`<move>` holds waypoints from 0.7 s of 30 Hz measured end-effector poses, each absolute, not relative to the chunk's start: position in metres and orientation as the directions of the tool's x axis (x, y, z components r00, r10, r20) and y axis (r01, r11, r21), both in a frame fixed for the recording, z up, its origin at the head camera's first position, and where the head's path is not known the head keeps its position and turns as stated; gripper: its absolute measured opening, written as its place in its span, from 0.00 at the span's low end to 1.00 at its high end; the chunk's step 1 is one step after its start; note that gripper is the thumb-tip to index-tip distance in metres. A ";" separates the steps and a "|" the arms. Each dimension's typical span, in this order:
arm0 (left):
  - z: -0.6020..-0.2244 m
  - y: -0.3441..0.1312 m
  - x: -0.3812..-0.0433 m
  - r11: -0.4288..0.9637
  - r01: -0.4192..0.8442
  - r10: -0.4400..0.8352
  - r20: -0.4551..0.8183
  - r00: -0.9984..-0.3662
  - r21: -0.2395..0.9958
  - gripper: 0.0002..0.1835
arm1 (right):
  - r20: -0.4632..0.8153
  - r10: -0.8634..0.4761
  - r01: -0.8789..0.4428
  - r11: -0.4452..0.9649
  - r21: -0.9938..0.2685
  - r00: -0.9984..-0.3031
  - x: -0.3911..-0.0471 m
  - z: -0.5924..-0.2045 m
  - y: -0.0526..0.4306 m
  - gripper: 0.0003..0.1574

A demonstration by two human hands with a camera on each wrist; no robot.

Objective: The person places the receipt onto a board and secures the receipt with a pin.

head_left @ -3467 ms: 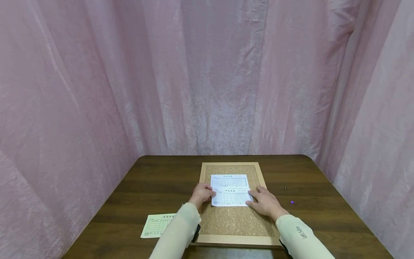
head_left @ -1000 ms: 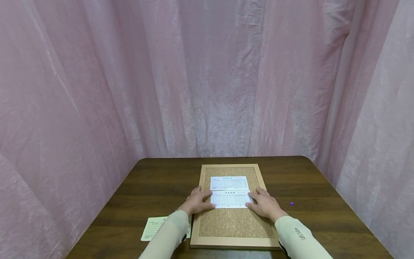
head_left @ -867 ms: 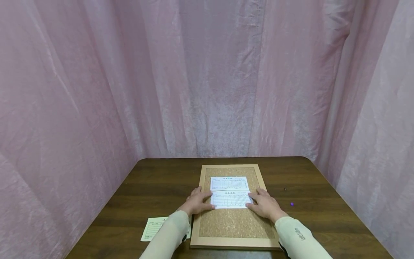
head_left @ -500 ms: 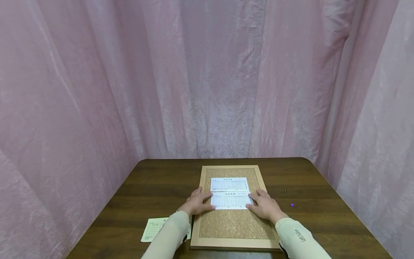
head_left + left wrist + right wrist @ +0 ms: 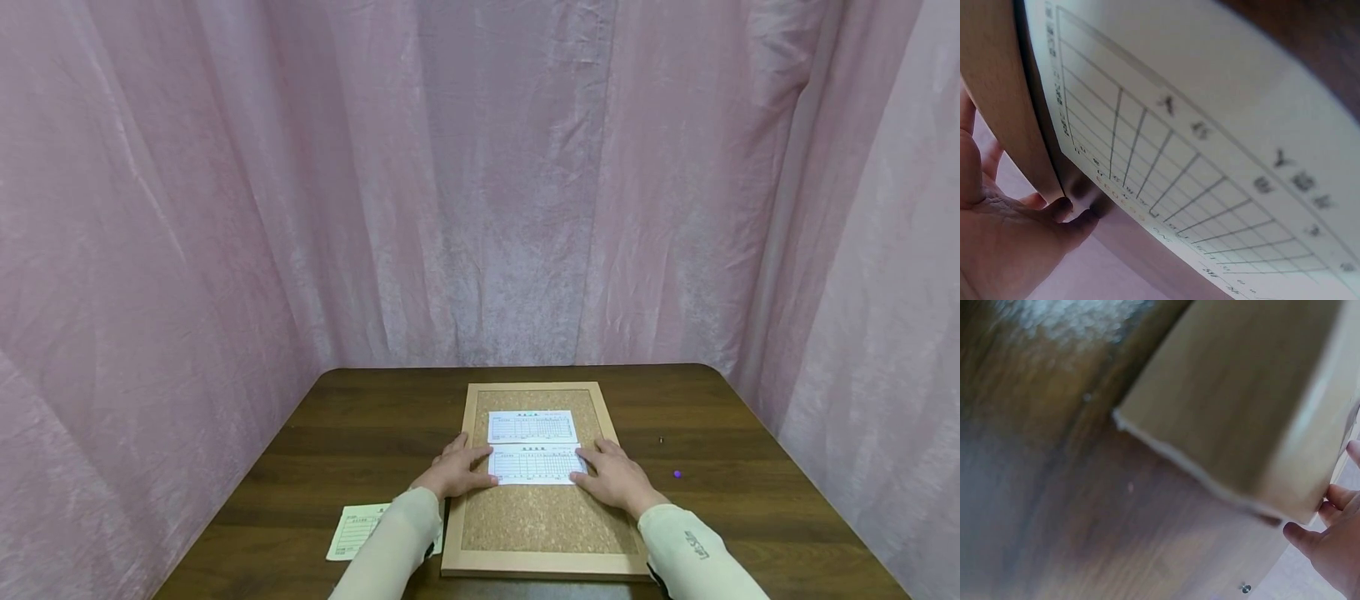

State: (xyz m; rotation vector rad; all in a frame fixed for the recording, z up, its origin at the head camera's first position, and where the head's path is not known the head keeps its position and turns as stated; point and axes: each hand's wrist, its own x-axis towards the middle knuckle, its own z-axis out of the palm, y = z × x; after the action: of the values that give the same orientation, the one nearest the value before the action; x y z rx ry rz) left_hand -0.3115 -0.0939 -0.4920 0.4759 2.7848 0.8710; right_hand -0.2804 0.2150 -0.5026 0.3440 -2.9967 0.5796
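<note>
Two white printed form slips lie one below the other on a wood-framed corkboard (image 5: 551, 521) in the head view. The upper slip (image 5: 532, 427) has a small green-blue dot at its top edge. My left hand (image 5: 452, 468) rests across the board's left frame, thumb and a fingertip at the left edge of the lower slip (image 5: 534, 465). At that slip's right edge my right hand (image 5: 617, 475) touches with thumb and finger. Both hands have relaxed, spread fingers. The left wrist view shows the left hand (image 5: 1016, 237) at the frame; the right hand (image 5: 1338, 540) is partly cut off in the right wrist view.
A pale green form slip (image 5: 352, 533) lies on the dark wooden table (image 5: 300, 467) left of the board, partly behind my left forearm. Right of the board are a small purple pushpin (image 5: 677, 474) and a tiny metallic piece (image 5: 662, 439). Pink curtains (image 5: 480, 183) surround the table.
Since 3.5 seconds ago, the lower slip has come to lie just below the upper one instead of overlapping it, and my left hand has shifted left onto the frame. Over the last second, both hands stay put.
</note>
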 end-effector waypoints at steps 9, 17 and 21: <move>-0.491 -0.095 -0.313 0.791 0.242 0.356 -0.101 -0.929 0.562 0.37 | 0.106 -0.210 -0.234 0.898 -0.371 -0.972 -0.282 -0.502 0.215 0.36; -0.494 -0.095 -0.314 0.800 0.251 0.364 -0.107 -0.925 0.545 0.37 | 0.105 -0.226 -0.249 0.892 -0.378 -0.968 -0.281 -0.500 0.218 0.36; -0.494 -0.095 -0.314 0.801 0.245 0.360 -0.113 -0.926 0.546 0.38 | 0.109 -0.232 -0.256 0.891 -0.375 -0.967 -0.280 -0.497 0.220 0.35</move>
State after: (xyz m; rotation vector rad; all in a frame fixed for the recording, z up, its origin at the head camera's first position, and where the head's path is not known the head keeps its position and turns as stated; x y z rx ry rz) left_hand -0.3137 -0.0951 -0.4937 0.4729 2.7775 0.8001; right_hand -0.2801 0.2198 -0.4970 0.3863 -2.9949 0.6072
